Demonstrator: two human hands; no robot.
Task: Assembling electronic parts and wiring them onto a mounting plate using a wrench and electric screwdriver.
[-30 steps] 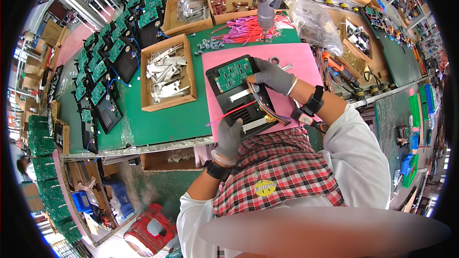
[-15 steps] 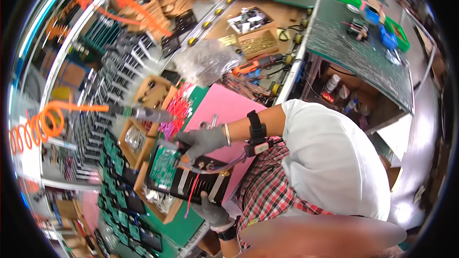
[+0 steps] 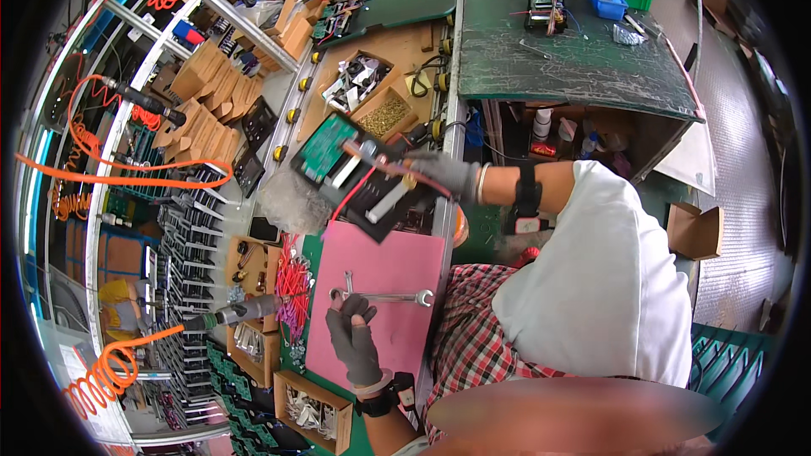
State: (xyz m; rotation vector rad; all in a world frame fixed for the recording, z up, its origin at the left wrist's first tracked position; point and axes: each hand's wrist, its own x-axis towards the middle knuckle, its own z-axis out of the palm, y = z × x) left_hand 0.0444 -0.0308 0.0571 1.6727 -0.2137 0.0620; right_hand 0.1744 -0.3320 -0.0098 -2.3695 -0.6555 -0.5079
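Note:
My right hand [image 3: 443, 175], in a grey fingerless glove, grips the edge of a black panel assembly [image 3: 359, 212] raised above the bench. A green circuit board [image 3: 328, 150] sits at one end of it, and a red wire and several other wires trail across. Below, my left hand [image 3: 356, 346], gloved likewise, is at the pink mat [image 3: 380, 253] with its fingers curled at one end of a metal wrench [image 3: 397, 297]. A smaller wrench [image 3: 348, 280] lies beside it; the fingers partly hide where the two meet.
Red wire leads [image 3: 293, 291] lie left of the mat, near a hanging power screwdriver [image 3: 245, 311] on an orange coiled hose. A cardboard box of metal parts [image 3: 312, 412] stands near my left wrist. Clear plastic bags [image 3: 291, 201] and a box of brass screws [image 3: 384, 116] are farther off.
My right hand has lifted the panel assembly off the boxes and carried it away past the mat. My left hand has left the assembly and moved onto the wrench. The view has turned.

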